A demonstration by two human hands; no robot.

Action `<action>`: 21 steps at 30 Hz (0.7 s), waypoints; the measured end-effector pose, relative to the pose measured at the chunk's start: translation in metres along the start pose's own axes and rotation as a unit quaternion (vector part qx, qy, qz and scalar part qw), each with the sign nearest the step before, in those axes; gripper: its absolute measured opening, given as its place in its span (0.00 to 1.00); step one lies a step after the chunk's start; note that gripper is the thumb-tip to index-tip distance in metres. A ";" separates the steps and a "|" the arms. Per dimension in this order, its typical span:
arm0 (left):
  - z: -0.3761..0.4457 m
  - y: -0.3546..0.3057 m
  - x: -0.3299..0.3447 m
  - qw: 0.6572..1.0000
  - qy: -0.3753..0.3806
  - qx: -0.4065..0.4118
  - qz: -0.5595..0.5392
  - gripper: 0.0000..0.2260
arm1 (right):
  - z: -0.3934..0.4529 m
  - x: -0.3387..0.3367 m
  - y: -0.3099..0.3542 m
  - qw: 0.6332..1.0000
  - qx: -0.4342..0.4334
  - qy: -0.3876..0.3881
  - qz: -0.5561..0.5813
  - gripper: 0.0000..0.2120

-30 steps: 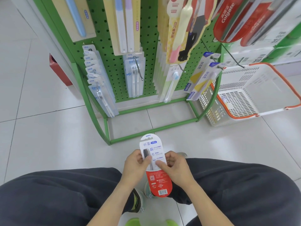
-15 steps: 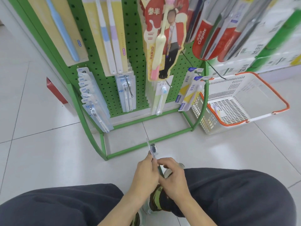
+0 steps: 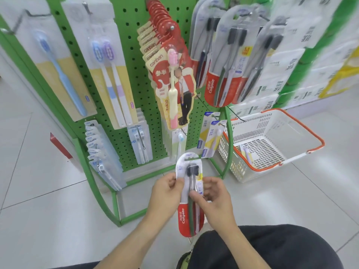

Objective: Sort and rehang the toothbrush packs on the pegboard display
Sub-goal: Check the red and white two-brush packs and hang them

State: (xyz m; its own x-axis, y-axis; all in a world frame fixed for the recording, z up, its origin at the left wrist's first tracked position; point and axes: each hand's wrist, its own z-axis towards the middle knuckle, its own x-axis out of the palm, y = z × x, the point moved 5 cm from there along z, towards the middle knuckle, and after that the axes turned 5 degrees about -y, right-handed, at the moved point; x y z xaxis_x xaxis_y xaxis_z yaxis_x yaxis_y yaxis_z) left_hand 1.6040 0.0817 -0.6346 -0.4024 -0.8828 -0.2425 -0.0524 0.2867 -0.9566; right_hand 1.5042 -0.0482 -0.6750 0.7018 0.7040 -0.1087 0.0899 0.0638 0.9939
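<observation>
Colgate pack held in both hands, hang hole free above the grip

The left hand (image 3: 167, 188) pinched the left edge of the Colgate toothbrush pack (image 3: 189, 195) and the right hand (image 3: 212, 193) pinched its right edge, thumb across the front; the pack stood upright in front of the green pegboard (image 3: 134, 61), its red base hanging below the fingers. The matching Colgate packs (image 3: 225, 61) hung well above and to the right of the grip. The long reach was the likely trouble: a pinch at the edges could let the slick blister twist, so the hole missed the peg, or the pack landed among the canban packs (image 3: 161, 55) closer above.
</observation>
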 end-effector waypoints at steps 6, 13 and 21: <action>0.013 -0.092 -0.002 0.988 0.024 0.146 0.052 0.06 | 0.028 -0.012 0.071 0.991 -0.124 -0.056 -0.014 0.24; 0.007 -0.203 -0.002 0.956 0.025 0.292 0.009 0.12 | 0.065 -0.035 0.174 0.936 -0.309 -0.169 -0.014 0.25; 0.021 -0.281 0.007 0.922 -0.006 0.384 0.038 0.27 | 0.103 -0.057 0.234 0.912 -0.334 -0.238 -0.009 0.21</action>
State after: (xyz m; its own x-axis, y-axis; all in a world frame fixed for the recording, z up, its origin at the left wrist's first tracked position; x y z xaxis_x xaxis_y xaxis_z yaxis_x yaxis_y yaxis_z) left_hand 1.6348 -0.0124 -0.3706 -0.3686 -0.8763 -0.3104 0.6407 0.0025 -0.7678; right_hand 1.5581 -0.1468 -0.4385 0.9461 0.3216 0.0378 -0.2349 0.6011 0.7639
